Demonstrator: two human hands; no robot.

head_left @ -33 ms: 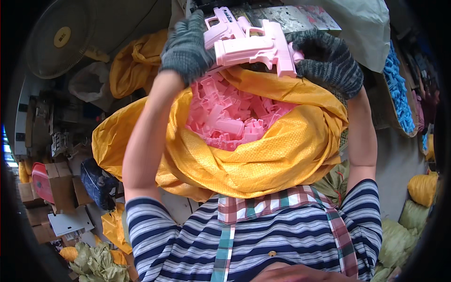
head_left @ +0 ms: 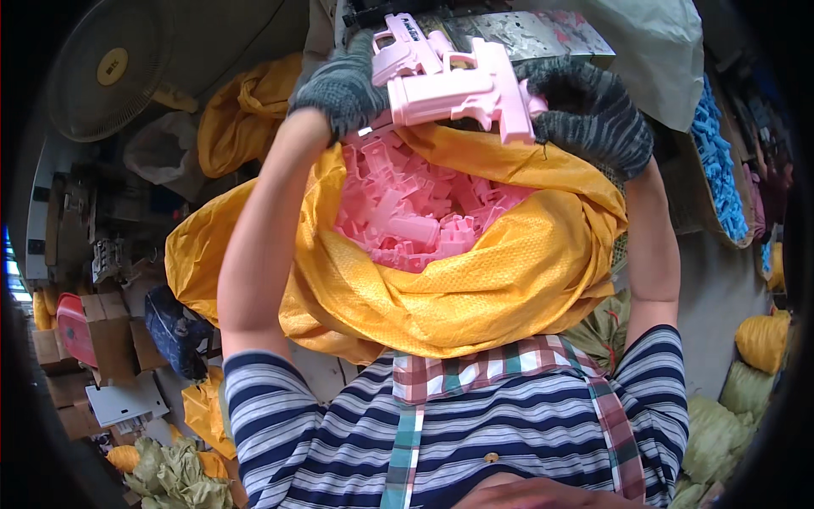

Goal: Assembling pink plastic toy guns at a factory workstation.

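Fingers of the right hand (head_left: 604, 119), two o'clock, hold a pink toy pistol (head_left: 462, 93); left hand (head_left: 341, 92), eleven o'clock: grip hidden, cannot tell.

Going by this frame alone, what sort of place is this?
Probably a plastics workshop: an open yellow sack filled with pink plastic parts, blue parts heaped at the right, and cardboard boxes at the left.

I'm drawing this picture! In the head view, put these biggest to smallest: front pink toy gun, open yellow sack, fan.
1. Open yellow sack
2. Fan
3. Front pink toy gun
The fan looks farther away, so its real size is unsure.
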